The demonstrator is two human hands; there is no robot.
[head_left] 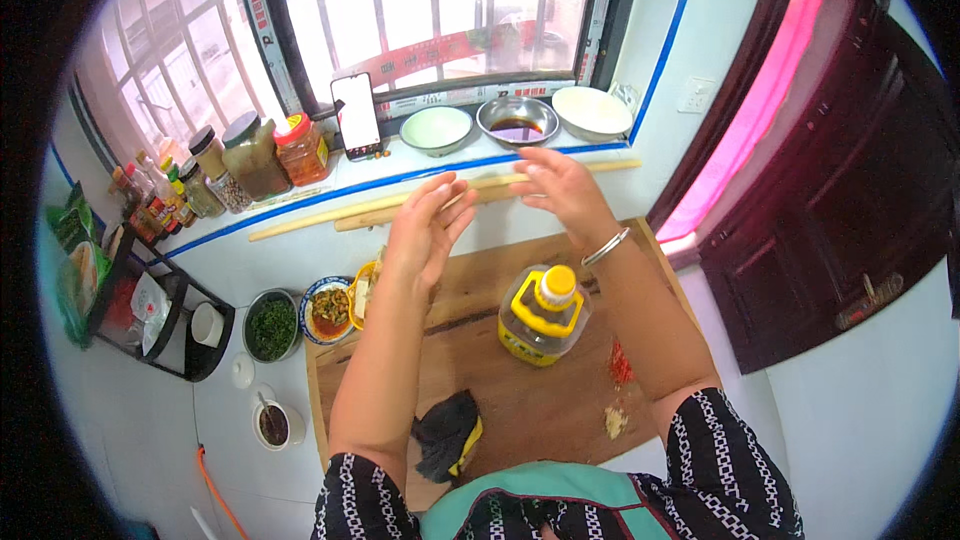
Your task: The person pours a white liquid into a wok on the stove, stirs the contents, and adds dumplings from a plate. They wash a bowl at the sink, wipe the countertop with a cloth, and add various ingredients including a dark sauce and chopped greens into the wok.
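Observation:
Both arms reach forward over a wooden board (470,360). My left hand (428,230) is raised with fingers spread and nothing in it. Opposite it, my right hand (565,190) hangs in the air, its fingers apart and empty, a silver bangle (606,246) on the wrist. The palms roughly face each other with a gap between. Below my right hand stands a clear oil jug (545,315) with a yellow cap and handle. A dark cloth (448,432) lies crumpled on the board, close to my left forearm. Chopped red pepper (620,364) and minced garlic (614,423) sit at the right.
On the windowsill are a phone (357,118), a pale green bowl (436,130), a metal bowl of dark liquid (518,122), a white bowl (592,113) and several jars (255,155). Left of the board are chopped greens (272,328), a patterned bowl (328,309) and a white cup (277,425).

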